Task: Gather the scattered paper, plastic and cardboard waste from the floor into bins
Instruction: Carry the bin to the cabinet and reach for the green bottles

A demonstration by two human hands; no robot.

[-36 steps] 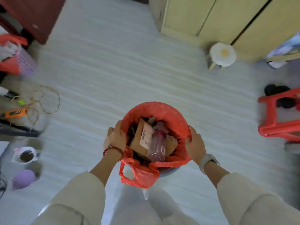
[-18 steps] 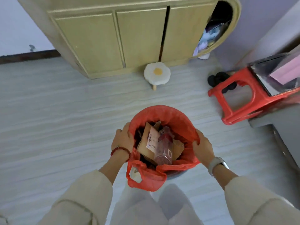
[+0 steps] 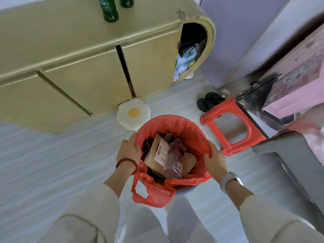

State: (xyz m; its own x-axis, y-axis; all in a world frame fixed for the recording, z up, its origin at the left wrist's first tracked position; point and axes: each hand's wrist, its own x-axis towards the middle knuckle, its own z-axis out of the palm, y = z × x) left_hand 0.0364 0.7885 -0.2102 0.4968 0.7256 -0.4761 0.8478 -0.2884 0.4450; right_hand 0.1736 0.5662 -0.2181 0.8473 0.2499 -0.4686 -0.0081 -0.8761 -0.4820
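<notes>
Bin (image 3: 185, 189), red-lined: between both hands; left hand (image 3: 128, 150) and right hand (image 3: 215, 163) each gripping opposite rim; cardboard (image 3: 157, 154), bottle (image 3: 174, 161) inside.

the bin liner (image 3: 191, 134) is thin, crinkled red plastic with a slight sheen. inside it, matt brown cardboard (image 3: 154, 155) with a white paper label, and a clear glossy plastic bottle (image 3: 173, 162). just right of the liner, a smooth, shiny red plastic stool (image 3: 249, 127); behind it, a fuzzy cloth egg cushion (image 3: 133, 114) and a matt, wood-look cabinet (image 3: 84, 67).
</notes>
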